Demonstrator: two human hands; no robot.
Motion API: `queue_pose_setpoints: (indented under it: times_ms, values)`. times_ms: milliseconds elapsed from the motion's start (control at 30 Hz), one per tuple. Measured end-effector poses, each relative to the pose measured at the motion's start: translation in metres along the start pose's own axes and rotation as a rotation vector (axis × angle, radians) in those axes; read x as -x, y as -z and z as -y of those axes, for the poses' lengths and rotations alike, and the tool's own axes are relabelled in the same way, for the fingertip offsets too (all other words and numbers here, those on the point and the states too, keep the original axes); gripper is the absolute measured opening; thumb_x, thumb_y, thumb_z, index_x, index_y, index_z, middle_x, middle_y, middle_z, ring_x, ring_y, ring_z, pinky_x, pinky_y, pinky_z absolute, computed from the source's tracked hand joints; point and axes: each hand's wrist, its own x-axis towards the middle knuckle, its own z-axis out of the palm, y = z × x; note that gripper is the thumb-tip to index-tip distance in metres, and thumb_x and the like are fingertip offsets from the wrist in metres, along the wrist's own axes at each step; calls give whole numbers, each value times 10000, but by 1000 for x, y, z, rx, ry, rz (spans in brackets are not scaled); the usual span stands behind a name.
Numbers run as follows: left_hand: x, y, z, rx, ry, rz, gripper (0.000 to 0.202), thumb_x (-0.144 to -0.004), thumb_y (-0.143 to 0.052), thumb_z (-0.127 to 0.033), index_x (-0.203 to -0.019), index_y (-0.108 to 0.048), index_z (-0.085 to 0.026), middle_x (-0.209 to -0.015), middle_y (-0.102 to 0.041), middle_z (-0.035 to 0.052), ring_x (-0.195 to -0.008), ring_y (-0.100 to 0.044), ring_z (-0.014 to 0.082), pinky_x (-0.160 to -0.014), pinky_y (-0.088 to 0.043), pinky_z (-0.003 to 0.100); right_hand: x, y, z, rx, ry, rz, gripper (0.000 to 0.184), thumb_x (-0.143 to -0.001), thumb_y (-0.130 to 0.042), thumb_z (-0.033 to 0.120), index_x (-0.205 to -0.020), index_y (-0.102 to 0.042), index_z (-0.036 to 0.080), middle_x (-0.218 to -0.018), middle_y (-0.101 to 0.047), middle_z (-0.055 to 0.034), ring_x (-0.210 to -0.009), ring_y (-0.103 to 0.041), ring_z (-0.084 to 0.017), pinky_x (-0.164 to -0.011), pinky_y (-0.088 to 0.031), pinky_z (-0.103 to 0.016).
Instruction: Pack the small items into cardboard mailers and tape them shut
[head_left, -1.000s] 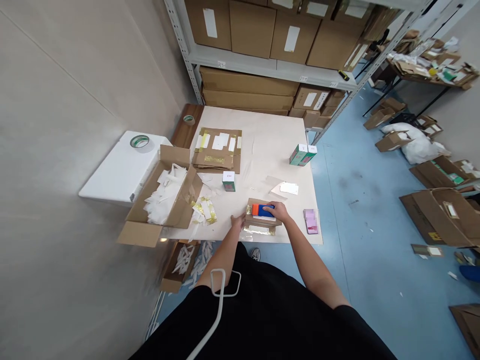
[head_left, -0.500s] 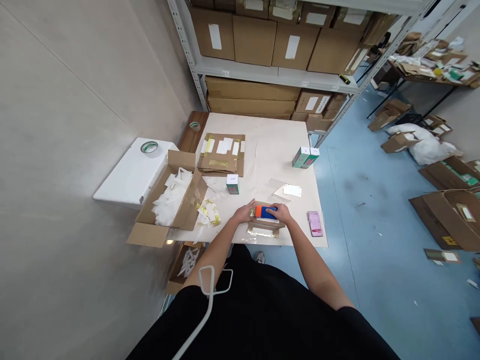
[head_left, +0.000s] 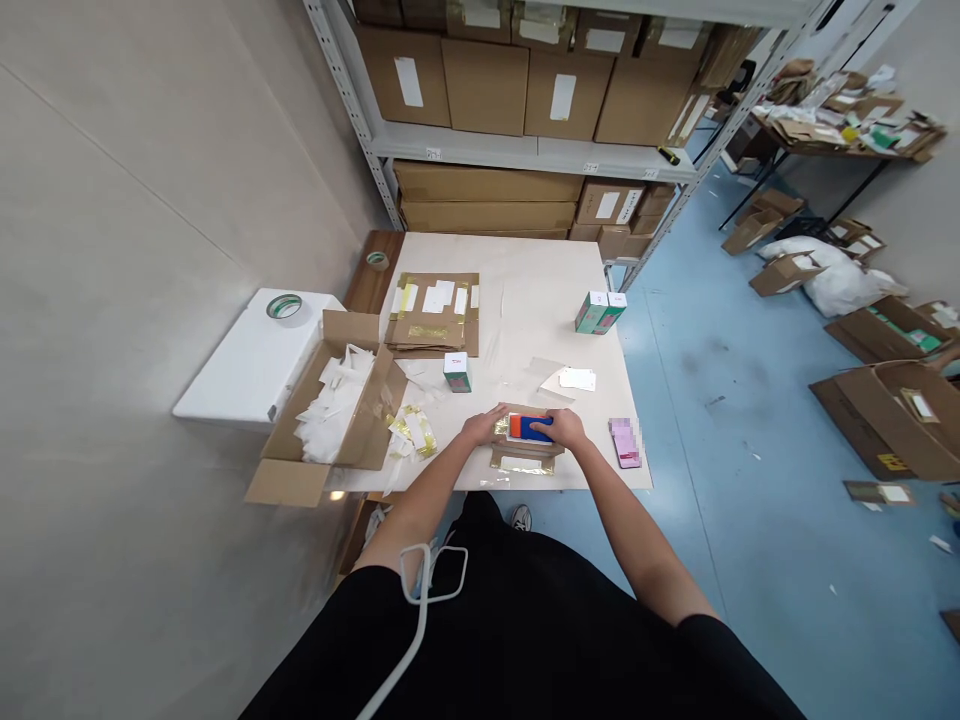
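Observation:
A small taped cardboard box [head_left: 523,458] lies near the front edge of the pale table [head_left: 540,300]. My right hand [head_left: 565,428] grips a blue and orange tool [head_left: 529,428] pressed on top of the box. My left hand [head_left: 484,427] rests against the box's left end, fingers curled round its corner. Strips of yellowish tape show along the box's front side.
An open carton of white packets [head_left: 337,405] sits at the table's left. A flattened taped carton [head_left: 435,312], a small green box [head_left: 457,371], two green boxes [head_left: 598,312], a white card [head_left: 577,379] and a pink phone [head_left: 624,442] lie around. Shelves of cartons [head_left: 487,90] stand behind.
My left hand has moved from just left of the box up onto its left end. The right hand stays on the blue and orange tool. The camera has shifted slightly.

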Motion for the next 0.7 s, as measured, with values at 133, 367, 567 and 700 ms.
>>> queue_pose_setpoints:
  times_ms: [133, 367, 567, 700]
  values:
    - [1, 0, -2, 2, -1, -9, 1066, -691, -872, -345, -1626, -360, -369, -1737, -261, 35, -1405, -556, 322, -1077, -477, 349, 10, 16, -12, 27, -59, -9, 458, -825, -736, 685, -795, -751, 229, -843, -756, -114, -813, -683, -269, -647, -386, -312]
    - [5, 4, -6, -81, -25, 37, 1073, -760, -794, -381, -1674, -233, -349, -1761, -157, -1, -1456, -502, 285, -1101, -467, 318, 36, 55, -65, 104, -192, 14, 477, -854, -682, 688, -788, -730, 218, -831, -751, -78, -795, -678, -223, -603, -353, -271]
    - [6, 8, -8, -104, -6, 52, 1080, -751, -784, -400, -1677, -230, -341, -1761, -132, -2, -1453, -503, 302, -1068, -485, 312, 53, 77, -115, 95, -291, -5, 454, -836, -718, 667, -830, -766, 216, -881, -765, -83, -855, -688, -233, -613, -372, -264]
    - [9, 11, -10, -100, -11, 50, 1057, -768, -767, -402, -1678, -235, -325, -1762, -123, 14, -1429, -527, 310, -1049, -490, 307, 61, 83, -140, 65, -342, 11, 442, -833, -734, 647, -863, -784, 208, -849, -765, -82, -821, -686, -226, -626, -384, -262]
